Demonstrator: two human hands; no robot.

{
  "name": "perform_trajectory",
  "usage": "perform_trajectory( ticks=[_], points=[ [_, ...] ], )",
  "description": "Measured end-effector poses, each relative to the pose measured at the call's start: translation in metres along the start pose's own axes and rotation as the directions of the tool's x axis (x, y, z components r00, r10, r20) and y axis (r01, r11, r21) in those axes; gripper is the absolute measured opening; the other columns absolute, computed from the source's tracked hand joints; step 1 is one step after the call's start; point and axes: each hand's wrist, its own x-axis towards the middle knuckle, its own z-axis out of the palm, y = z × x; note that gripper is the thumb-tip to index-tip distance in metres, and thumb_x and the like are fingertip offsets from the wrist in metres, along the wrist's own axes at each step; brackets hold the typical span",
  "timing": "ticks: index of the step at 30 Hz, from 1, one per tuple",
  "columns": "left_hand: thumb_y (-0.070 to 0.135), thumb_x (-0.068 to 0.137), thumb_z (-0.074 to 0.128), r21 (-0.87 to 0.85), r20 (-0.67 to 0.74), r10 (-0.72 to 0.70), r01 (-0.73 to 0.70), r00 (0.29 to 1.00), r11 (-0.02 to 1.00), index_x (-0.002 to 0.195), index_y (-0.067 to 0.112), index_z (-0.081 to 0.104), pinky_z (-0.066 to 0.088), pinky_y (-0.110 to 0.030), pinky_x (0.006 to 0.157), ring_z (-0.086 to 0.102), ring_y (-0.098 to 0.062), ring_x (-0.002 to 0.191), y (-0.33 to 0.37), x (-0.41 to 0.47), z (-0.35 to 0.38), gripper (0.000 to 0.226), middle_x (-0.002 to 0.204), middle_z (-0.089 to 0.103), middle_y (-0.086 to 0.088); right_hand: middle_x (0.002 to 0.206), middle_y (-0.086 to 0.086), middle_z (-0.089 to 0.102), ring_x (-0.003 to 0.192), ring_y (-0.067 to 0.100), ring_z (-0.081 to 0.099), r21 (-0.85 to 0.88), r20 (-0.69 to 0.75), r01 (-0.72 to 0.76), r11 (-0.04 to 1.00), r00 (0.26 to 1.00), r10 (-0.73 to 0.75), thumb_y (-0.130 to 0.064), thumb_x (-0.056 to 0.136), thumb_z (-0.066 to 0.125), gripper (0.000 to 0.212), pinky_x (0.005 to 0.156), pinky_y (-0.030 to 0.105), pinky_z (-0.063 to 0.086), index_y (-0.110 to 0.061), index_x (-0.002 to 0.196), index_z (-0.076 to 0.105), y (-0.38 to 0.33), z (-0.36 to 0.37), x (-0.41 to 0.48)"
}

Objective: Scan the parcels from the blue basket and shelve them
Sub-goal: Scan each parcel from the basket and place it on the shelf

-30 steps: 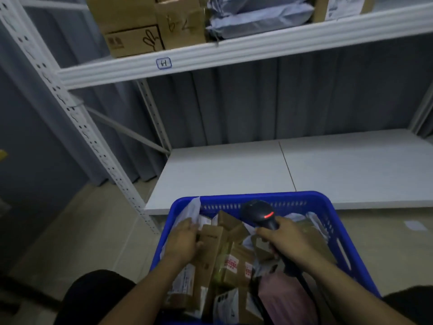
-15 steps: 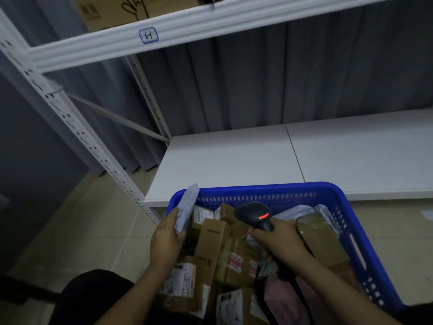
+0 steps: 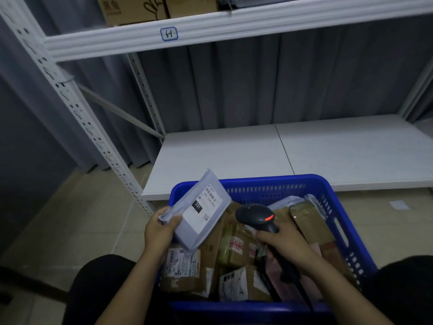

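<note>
Shelving (image 3: 70, 99) in white metal fills the far side, its perforated uprights running up the left, with a grey curtain (image 3: 257, 85) hanging behind. Lower shelf (image 3: 234, 156), a broad white board, lies just beyond the basket, close to the tiled floor (image 3: 82, 219). Up top, the upper shelf (image 3: 257, 22) carries cardboard boxes (image 3: 131, 8) at its left end.

Near side now: the blue basket (image 3: 281, 181) sits right in front of the person, packed with parcels (image 3: 185, 270), brown taped boxes and soft bags jammed together. One parcel is out of the heap, a grey mailer bag (image 3: 185, 233) held tilted above the basket's far left corner, printed face toward the camera.

Left hand (image 3: 159, 233) has it by the near left edge, thumb curled over the top and fingers wrapped underneath, a firm hold. Right hand (image 3: 288, 242) is over the middle of the basket, fingers closed round the handle of a black scanner (image 3: 255, 216), whose head points left toward the bag, just beside it and not touching.

White label (image 3: 202, 211) on the bag shows a barcode and a black patch reading 231. Red light (image 3: 269, 218) glows on the scanner's head. Smallest of all is a blue-edged tag (image 3: 169, 34) on the upper shelf's front, with a handwritten number.
</note>
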Motion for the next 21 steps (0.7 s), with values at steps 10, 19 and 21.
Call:
perform_trajectory(
  ticks=[10,19,21],
  points=[
    [-0.003,0.084,0.067,-0.299,0.128,-0.12,0.154,0.984,0.942,0.128,0.011,0.051,0.057,-0.04,0.077,0.065,-0.031,0.101,-0.021,0.002,-0.004,0.049,0.119,0.063,-0.014,0.061,0.016,0.061,0.046,0.021,0.052,0.199,-0.063,-0.002,0.98,0.998,0.015,-0.021,0.09,0.066,0.024,0.044,0.028,0.044,0.001,0.081,0.062,-0.04,0.005,-0.01],
    [-0.002,0.082,0.066,-0.222,0.047,-0.124,0.131,0.991,0.966,0.104,0.013,0.057,0.056,-0.05,0.082,0.064,-0.033,0.094,-0.019,-0.001,-0.003,0.028,0.106,0.065,-0.013,0.061,0.011,0.061,0.044,0.018,0.05,0.19,0.034,0.039,0.981,0.998,-0.046,-0.019,0.09,0.064,0.02,0.045,0.028,0.043,-0.002,0.081,0.06,-0.089,0.019,-0.012],
    [-0.002,0.082,0.066,-0.225,0.04,-0.11,0.116,0.993,0.967,0.103,0.016,0.056,0.056,-0.049,0.082,0.064,-0.032,0.096,-0.018,-0.001,-0.002,0.029,0.107,0.064,-0.012,0.062,0.011,0.062,0.044,0.018,0.051,0.166,0.053,0.028,0.986,0.998,-0.037,-0.02,0.09,0.064,0.021,0.045,0.028,0.043,-0.002,0.081,0.06,-0.096,0.018,-0.012]
  ],
)
